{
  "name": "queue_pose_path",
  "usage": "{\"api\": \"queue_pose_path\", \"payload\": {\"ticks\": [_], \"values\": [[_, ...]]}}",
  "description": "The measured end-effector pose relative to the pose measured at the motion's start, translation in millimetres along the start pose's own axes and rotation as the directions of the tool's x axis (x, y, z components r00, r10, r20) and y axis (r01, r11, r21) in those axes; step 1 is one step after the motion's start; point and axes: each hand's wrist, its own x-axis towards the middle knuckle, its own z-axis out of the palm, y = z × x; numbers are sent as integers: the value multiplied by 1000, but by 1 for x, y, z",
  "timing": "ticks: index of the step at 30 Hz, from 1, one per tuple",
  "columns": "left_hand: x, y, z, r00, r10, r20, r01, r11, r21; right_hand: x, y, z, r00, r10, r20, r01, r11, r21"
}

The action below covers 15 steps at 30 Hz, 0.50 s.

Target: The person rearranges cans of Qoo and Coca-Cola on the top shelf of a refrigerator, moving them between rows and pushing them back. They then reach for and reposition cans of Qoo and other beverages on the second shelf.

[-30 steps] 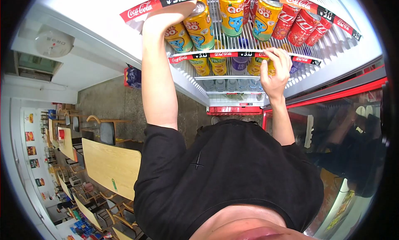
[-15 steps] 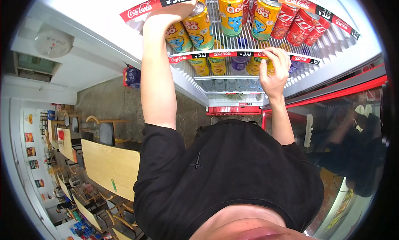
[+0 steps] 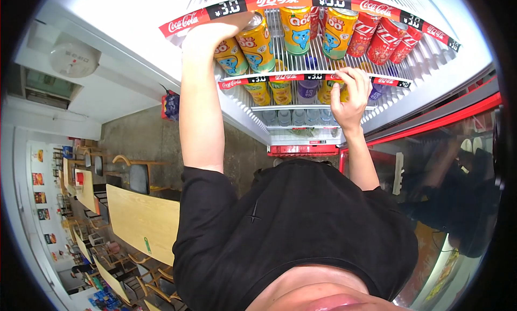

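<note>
My left hand [image 3: 229, 28] reaches in at the upper left of an open drinks fridge, beside orange Qoo cans [image 3: 257, 44]; its fingers are hidden behind the price strip [image 3: 264, 0] and cans. My right hand [image 3: 350, 98] is raised at the front edge of the shelf below, thumb apart from bent fingers, by the lower price strip [image 3: 288, 78]. No object shows in it. Another Qoo can [image 3: 339, 34] stands further right, beside red Coca-Cola cans [image 3: 386, 41].
Yellow bottles [image 3: 281, 93] and a purple one [image 3: 307, 90] line a lower shelf, with clear bottles [image 3: 299, 117] beneath. The fridge door [image 3: 431, 187] hangs open at the right. Wooden tables [image 3: 142, 219] and chairs [image 3: 139, 177] stand at the left.
The view has shifted slightly. My right hand is a little lower and further left in the picture, still by the shelf edge. My left hand stays beside the Qoo cans.
</note>
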Motion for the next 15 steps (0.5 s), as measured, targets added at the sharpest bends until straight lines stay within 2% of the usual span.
{"api": "queue_pose_path", "payload": {"ticks": [2,6,13,15], "values": [[-11,8,3,1000,3,4,-3,1000,5,-1,0,2,1000,-3,-5,3,1000,-12],[19,11,10,1000,-2,-2,2,1000,-5,-2,1,3,1000,-9,-13,9,1000,-22],[-4,22,20,998,-32,-53,29,997,-66,0,1,-4,999,-31,24,31,999,16],[12,26,26,996,-50,-67,44,995,-84,0,3,-3,999,-41,24,41,999,13]]}}
